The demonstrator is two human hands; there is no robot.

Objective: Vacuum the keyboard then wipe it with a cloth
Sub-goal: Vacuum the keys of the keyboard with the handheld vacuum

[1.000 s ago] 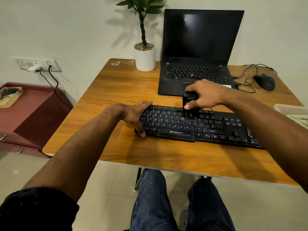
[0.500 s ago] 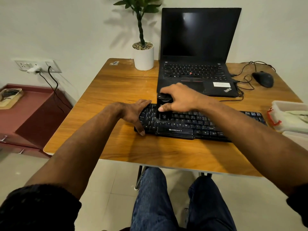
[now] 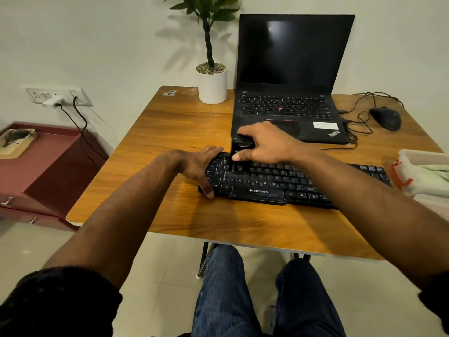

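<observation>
Black keyboard (image 3: 291, 183) flat on desk front; small black vacuum (image 3: 239, 154) upright on its left keys.
</observation>
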